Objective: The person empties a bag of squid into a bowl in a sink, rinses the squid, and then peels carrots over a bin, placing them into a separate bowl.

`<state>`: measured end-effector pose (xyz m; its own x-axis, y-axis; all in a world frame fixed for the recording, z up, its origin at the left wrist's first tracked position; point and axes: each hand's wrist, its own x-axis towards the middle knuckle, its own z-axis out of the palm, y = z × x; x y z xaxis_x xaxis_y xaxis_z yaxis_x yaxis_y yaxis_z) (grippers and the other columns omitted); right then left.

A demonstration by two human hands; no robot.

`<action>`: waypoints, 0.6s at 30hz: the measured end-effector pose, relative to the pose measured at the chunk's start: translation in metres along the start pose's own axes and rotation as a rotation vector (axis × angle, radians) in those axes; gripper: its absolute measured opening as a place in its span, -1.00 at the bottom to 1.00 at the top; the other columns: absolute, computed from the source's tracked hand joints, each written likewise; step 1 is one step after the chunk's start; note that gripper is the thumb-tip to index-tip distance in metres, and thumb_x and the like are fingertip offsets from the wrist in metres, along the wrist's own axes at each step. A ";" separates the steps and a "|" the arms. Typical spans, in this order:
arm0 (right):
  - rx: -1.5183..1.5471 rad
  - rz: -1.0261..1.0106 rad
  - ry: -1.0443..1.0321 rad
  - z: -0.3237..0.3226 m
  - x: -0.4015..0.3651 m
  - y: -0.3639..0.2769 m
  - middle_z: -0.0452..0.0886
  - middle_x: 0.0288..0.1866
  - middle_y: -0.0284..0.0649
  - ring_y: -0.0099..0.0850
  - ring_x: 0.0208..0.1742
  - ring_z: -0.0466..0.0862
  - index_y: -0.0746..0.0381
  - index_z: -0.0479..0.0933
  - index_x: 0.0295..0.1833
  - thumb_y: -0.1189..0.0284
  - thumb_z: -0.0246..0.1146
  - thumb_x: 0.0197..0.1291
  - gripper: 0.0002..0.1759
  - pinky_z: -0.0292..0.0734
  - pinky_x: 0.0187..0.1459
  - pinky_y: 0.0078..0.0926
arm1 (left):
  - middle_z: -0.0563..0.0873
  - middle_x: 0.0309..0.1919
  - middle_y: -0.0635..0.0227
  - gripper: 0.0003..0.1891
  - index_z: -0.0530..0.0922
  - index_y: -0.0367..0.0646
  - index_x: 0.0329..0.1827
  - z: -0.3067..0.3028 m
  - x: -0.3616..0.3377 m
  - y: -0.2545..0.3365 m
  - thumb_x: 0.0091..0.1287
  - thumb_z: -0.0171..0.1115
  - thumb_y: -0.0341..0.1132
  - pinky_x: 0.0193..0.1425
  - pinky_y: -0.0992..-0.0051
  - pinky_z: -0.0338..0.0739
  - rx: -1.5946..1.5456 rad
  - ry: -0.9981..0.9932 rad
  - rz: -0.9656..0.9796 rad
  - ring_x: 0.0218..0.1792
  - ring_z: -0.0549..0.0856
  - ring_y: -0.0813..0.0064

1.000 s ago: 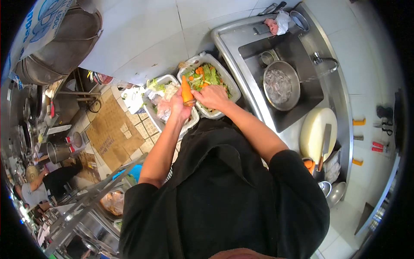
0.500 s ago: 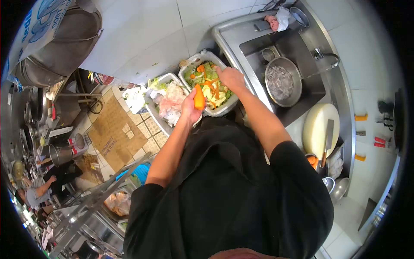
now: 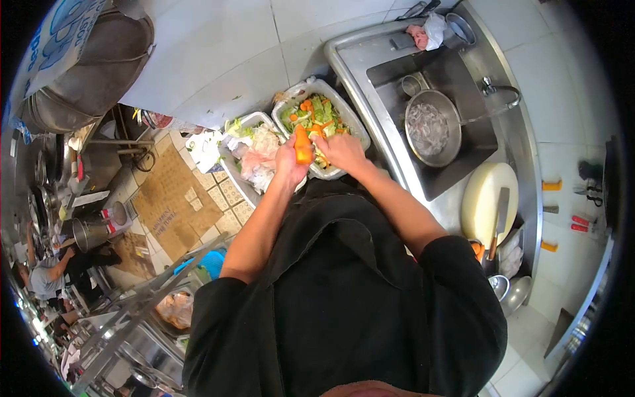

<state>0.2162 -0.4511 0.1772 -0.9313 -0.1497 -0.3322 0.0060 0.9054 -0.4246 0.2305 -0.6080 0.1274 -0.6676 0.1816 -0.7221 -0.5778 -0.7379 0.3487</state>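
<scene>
My left hand (image 3: 287,163) is closed around a thick orange carrot (image 3: 303,145), which points up and away from me. Just right of the carrot is my right hand (image 3: 344,153), its fingers curled; whatever they grip is hidden. Both hands are over the near part of a grey bin (image 3: 354,114). Green leaves, orange peelings and carrot pieces (image 3: 317,111) fill that bin. Left of it, partly behind my left hand, a second bin (image 3: 251,120) holds crumpled plastic bags and pale scraps (image 3: 261,155).
To the right, a metal sink (image 3: 476,142) holds a pan (image 3: 456,129) under a tap (image 3: 493,87). A knife (image 3: 501,215) lies on a round pale cutting block (image 3: 476,198). A large pot (image 3: 112,73) stands upper left; another person (image 3: 49,274) works far left.
My right hand has come down and left from the bin's far right side to beside the carrot. My left hand stays nearly in place with the carrot.
</scene>
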 end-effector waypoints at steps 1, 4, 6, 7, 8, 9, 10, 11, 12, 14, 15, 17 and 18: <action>0.008 0.067 -0.046 -0.004 0.011 0.001 0.70 -0.35 0.10 0.03 -0.22 0.72 0.29 0.69 -0.40 -0.27 -0.08 0.32 -0.17 0.58 -0.18 -0.02 | 0.62 -0.24 0.25 -0.68 0.46 -0.17 0.06 0.002 -0.008 0.000 0.57 -0.15 -0.12 -0.22 0.32 0.54 0.062 -0.016 -0.016 -0.28 0.61 0.33; -0.094 0.115 -0.143 -0.018 0.050 0.017 0.70 -0.16 0.15 0.02 -0.06 0.71 0.31 0.71 -0.27 -0.32 -0.14 0.31 -0.12 0.56 -0.05 -0.02 | 0.62 -0.27 0.24 -0.66 0.46 -0.17 0.08 0.016 -0.036 -0.007 0.56 -0.10 -0.09 -0.29 0.34 0.53 0.137 -0.090 -0.039 -0.32 0.62 0.33; -0.029 0.186 -0.055 -0.021 0.066 0.028 0.69 -0.10 0.16 0.00 -0.01 0.70 0.31 0.71 -0.21 -0.31 -0.14 0.31 -0.12 0.56 0.00 -0.03 | 0.63 -0.28 0.25 -0.65 0.47 -0.15 0.11 0.023 -0.042 -0.004 0.53 -0.01 -0.06 -0.29 0.35 0.55 0.121 -0.073 -0.061 -0.31 0.63 0.34; -0.007 0.213 -0.014 -0.023 0.071 0.031 0.69 -0.07 0.16 0.00 0.01 0.70 0.31 0.71 -0.18 -0.31 -0.14 0.31 -0.12 0.55 0.02 -0.04 | 0.63 -0.26 0.25 -0.64 0.47 -0.15 0.12 0.019 -0.036 -0.001 0.52 0.02 -0.05 -0.27 0.34 0.57 0.099 -0.066 -0.055 -0.31 0.63 0.35; -0.007 0.228 0.018 -0.027 0.072 0.032 0.69 -0.09 0.16 0.01 0.00 0.70 0.31 0.71 -0.20 -0.31 -0.15 0.32 -0.12 0.56 0.01 -0.04 | 0.64 -0.24 0.25 -0.62 0.47 -0.15 0.14 0.013 -0.027 0.001 0.50 0.05 -0.04 -0.26 0.32 0.59 0.071 -0.058 -0.044 -0.31 0.63 0.35; -0.007 0.240 0.047 -0.030 0.073 0.032 0.70 -0.11 0.15 0.02 -0.01 0.70 0.31 0.71 -0.23 -0.31 -0.15 0.32 -0.12 0.56 0.01 -0.04 | 0.65 -0.24 0.27 -0.62 0.48 -0.12 0.13 -0.002 -0.008 -0.001 0.49 0.08 -0.02 -0.25 0.28 0.57 0.042 -0.031 -0.029 -0.28 0.63 0.33; -0.005 0.251 0.072 -0.032 0.071 0.029 0.70 -0.12 0.15 0.03 -0.02 0.70 0.31 0.72 -0.25 -0.31 -0.15 0.32 -0.12 0.57 0.00 -0.04 | 0.64 -0.24 0.27 -0.64 0.48 -0.11 0.12 -0.005 -0.001 0.001 0.49 0.07 -0.03 -0.24 0.26 0.56 0.030 -0.010 -0.028 -0.27 0.63 0.33; -0.018 0.195 0.076 -0.031 0.066 0.026 0.70 -0.20 0.12 0.02 -0.10 0.71 0.30 0.71 -0.29 -0.29 -0.15 0.33 -0.13 0.57 -0.07 -0.04 | 0.64 -0.24 0.28 -0.65 0.48 -0.10 0.12 -0.010 0.006 0.003 0.49 0.07 -0.04 -0.24 0.25 0.56 0.019 0.012 -0.028 -0.26 0.62 0.32; -0.029 0.142 0.079 -0.028 0.058 0.024 0.71 -0.28 0.09 0.02 -0.17 0.72 0.29 0.71 -0.33 -0.28 -0.15 0.34 -0.14 0.58 -0.14 -0.03 | 0.64 -0.24 0.28 -0.66 0.48 -0.09 0.12 -0.015 0.012 0.005 0.50 0.06 -0.04 -0.23 0.23 0.55 0.011 0.034 -0.032 -0.25 0.62 0.31; -0.045 0.057 0.070 -0.023 0.037 0.015 0.70 -0.39 0.05 0.03 -0.28 0.72 0.28 0.69 -0.40 -0.26 -0.13 0.36 -0.16 0.59 -0.24 -0.02 | 0.63 -0.25 0.30 -0.70 0.48 -0.07 0.08 -0.015 0.018 0.009 0.52 -0.03 -0.07 -0.22 0.24 0.53 -0.014 0.029 -0.030 -0.27 0.61 0.33; -0.050 0.024 0.056 -0.019 0.025 0.007 0.69 -0.43 0.04 0.03 -0.31 0.72 0.28 0.68 -0.43 -0.25 -0.12 0.36 -0.17 0.58 -0.27 -0.02 | 0.63 -0.25 0.32 -0.70 0.48 -0.06 0.06 -0.014 0.020 0.010 0.54 -0.08 -0.08 -0.25 0.28 0.53 -0.029 0.028 -0.025 -0.30 0.61 0.35; -0.040 -0.039 0.099 -0.012 0.009 -0.002 0.67 -0.46 0.04 0.04 -0.35 0.71 0.27 0.66 -0.46 -0.23 -0.08 0.36 -0.20 0.58 -0.31 -0.02 | 0.63 -0.26 0.33 -0.69 0.48 -0.06 0.04 -0.008 0.019 0.011 0.56 -0.15 -0.08 -0.27 0.33 0.53 -0.067 0.028 -0.005 -0.32 0.61 0.37; -0.024 -0.070 0.157 -0.008 0.004 -0.003 0.67 -0.46 0.05 0.04 -0.35 0.71 0.27 0.66 -0.46 -0.22 -0.05 0.36 -0.22 0.58 -0.30 -0.02 | 0.63 -0.25 0.33 -0.69 0.48 -0.06 0.04 -0.003 0.016 0.012 0.56 -0.17 -0.08 -0.28 0.34 0.53 -0.090 0.031 0.010 -0.31 0.61 0.38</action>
<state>0.2100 -0.4512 0.1839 -0.9745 -0.1501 -0.1665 -0.0673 0.9044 -0.4214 0.2149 -0.6159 0.1180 -0.6576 0.1547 -0.7373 -0.5258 -0.7952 0.3021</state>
